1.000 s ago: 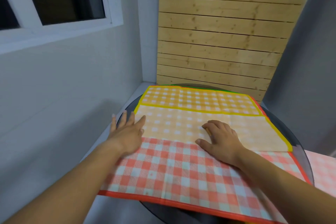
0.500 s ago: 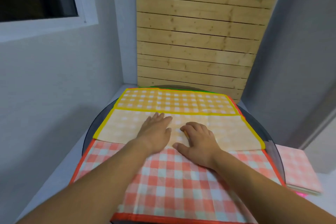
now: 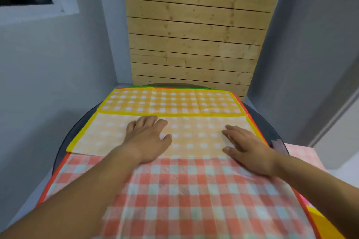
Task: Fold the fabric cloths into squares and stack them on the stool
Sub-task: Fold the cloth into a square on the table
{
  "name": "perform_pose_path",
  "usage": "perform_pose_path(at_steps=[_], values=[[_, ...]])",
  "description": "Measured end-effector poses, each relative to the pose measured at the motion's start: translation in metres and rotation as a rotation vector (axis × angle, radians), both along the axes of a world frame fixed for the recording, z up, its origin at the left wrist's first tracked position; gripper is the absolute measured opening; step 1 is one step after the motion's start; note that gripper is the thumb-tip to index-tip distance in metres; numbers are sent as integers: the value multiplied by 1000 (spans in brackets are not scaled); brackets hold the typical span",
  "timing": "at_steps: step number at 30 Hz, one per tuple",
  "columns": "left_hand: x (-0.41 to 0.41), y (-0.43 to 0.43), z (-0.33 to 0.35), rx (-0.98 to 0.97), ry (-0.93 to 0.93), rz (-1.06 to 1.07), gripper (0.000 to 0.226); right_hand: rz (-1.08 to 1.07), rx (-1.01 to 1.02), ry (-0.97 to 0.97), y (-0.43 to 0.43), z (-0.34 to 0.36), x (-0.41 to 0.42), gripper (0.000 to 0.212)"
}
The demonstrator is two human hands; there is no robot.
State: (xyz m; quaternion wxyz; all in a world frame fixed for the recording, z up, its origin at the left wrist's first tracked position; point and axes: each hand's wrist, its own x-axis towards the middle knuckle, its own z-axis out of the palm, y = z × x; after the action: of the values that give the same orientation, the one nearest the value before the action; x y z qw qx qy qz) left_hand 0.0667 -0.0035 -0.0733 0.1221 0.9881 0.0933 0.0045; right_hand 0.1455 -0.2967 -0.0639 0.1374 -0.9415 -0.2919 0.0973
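An orange-and-white checked cloth with a yellow border [image 3: 194, 103] lies on top of a red-and-white checked cloth [image 3: 194, 190]. Its near part is folded over towards the far side, so the pale underside [image 3: 194, 137] faces up. My left hand [image 3: 147, 137] presses flat on the middle of that folded part. My right hand [image 3: 248, 147] lies flat on its right end, near the red border. Both hands have straight fingers and hold nothing. A thin green edge [image 3: 147, 85] of another cloth peeks out at the far side.
The cloths cover a round dark glass table [image 3: 77, 122] in a corner with grey walls and a wooden slat panel [image 3: 194, 35]. A folded pink checked cloth [image 3: 297, 153] lies lower at the right. An orange-yellow piece [image 3: 322, 223] shows at the bottom right.
My left hand slid from the cloth's left edge to its middle. My right hand slid from the middle out to the right end. The view shifted rightwards.
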Motion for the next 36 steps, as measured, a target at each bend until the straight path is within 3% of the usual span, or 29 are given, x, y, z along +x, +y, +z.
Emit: perform_pose_path(at_steps=[2,4,6,8,12,15,20,30,36], values=[[7,-1,2,1,-62,23,42,3,-56,-11,-4,4,5,58],[10,-2,-1,-16,-140,41,34,-34,-35,-92,6,10,13,39],[8,-4,-5,-29,-210,32,32,-117,194,-101,26,20,20,17],[9,-1,-10,-39,-234,22,37,-157,345,-115,54,22,46,10],[13,4,-14,-69,-169,27,55,-136,372,-139,112,21,107,9],[15,4,-16,-56,-178,35,57,-198,420,-32,144,21,143,15],[17,6,-17,-31,-210,50,57,-210,349,-25,161,16,183,16],[18,6,-17,-6,-205,39,57,-200,436,-77,163,13,206,24],[18,7,-19,-24,-205,35,57,-144,416,-147,161,22,203,9]])
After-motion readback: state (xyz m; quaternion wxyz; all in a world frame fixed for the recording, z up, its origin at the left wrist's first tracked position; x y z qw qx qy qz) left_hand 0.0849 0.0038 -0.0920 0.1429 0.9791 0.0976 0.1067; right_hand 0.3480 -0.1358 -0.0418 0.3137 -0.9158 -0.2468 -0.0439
